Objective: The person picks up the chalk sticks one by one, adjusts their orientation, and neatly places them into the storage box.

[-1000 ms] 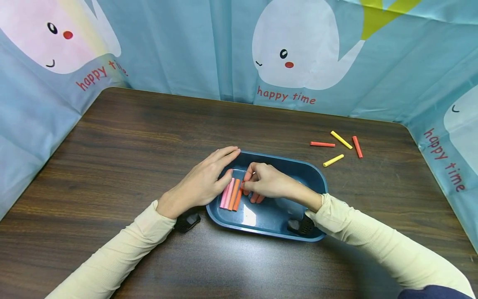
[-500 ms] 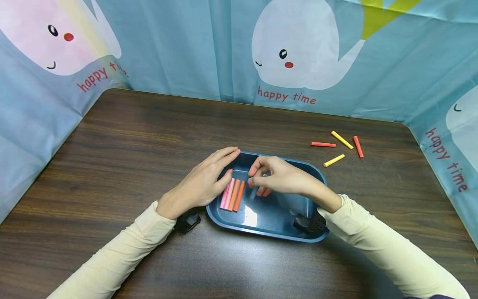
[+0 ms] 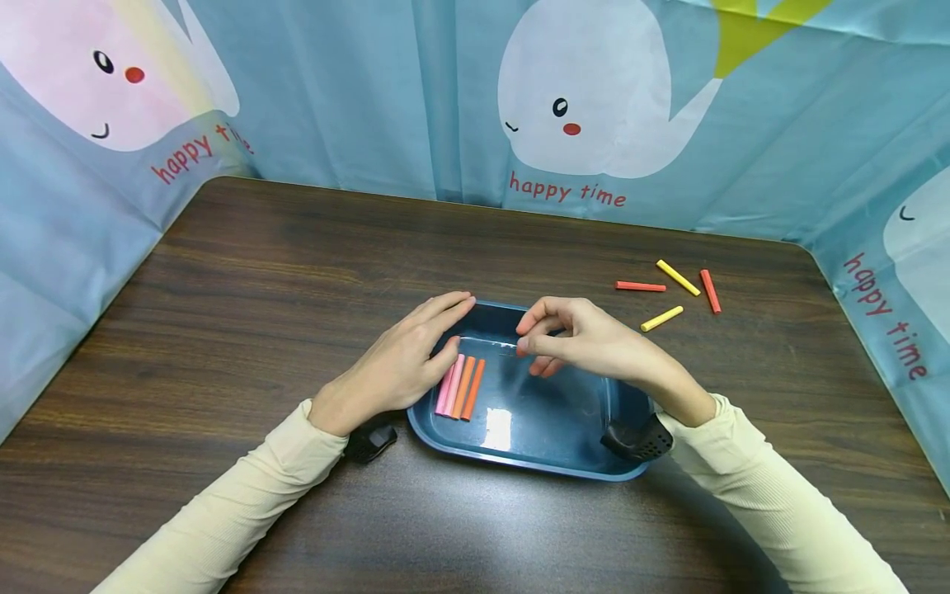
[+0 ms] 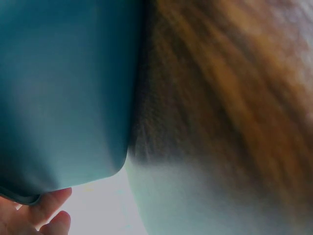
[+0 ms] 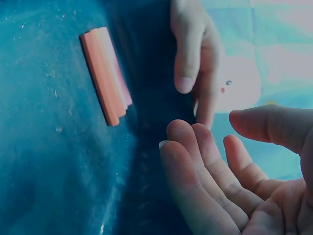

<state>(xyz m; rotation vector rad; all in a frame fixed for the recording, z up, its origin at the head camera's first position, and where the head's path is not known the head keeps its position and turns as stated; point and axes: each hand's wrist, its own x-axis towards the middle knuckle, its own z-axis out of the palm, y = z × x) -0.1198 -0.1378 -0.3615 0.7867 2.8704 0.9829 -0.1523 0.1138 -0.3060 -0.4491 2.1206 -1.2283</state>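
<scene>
My left hand (image 3: 397, 363) grips the left end of a dark blue plastic tray (image 3: 519, 466), its thumb inside and its fingers over the outside of the wall. In the left wrist view, fingertips (image 4: 51, 200) show at the tray's rim. Beside that thumb, a row of chalk-like sticks (image 3: 463, 388), pink to orange, lies side by side on the tray floor. My right hand (image 3: 586, 338) hovers over the tray's far side, right of the row. In the right wrist view its fingers (image 5: 178, 166) are loosely bent, apart from the thumb, with nothing between them.
Beyond the tray's far right corner lie two red sticks (image 3: 640, 286) and two yellow sticks (image 3: 662, 318) on the dark wooden table (image 3: 334, 247). A blue whale-print curtain (image 3: 371, 107) borders the table at the back and sides.
My right hand has let go of the rightmost orange stick and drawn back to the right, up from the row. My left hand stays on the tray.
</scene>
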